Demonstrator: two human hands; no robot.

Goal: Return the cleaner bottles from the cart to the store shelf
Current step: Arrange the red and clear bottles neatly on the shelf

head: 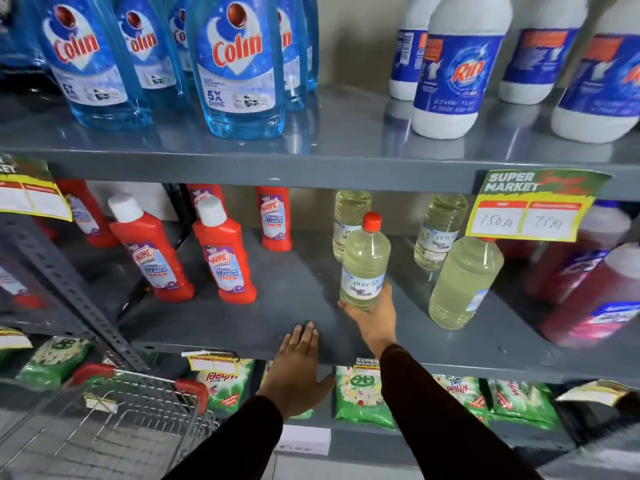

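My right hand (372, 315) grips the base of a clear bottle of pale yellow cleaner with a red cap (364, 261), upright on the middle shelf (242, 320). My left hand (298, 370) lies flat on that shelf's front edge, fingers spread, holding nothing. Three more pale yellow bottles stand nearby: one behind (349, 220), one at the back right (440, 230), one at the front right (464, 282). The wire cart (114, 420) with red corners is at the lower left; no bottles show in its visible part.
Red Harpic bottles (221, 251) stand left on the same shelf, dark red bottles (588, 292) right. Blue Colin bottles (239, 64) and white Rin bottles (457, 71) fill the upper shelf. Green packets (363, 396) lie below. A yellow price tag (530, 209) hangs at the right.
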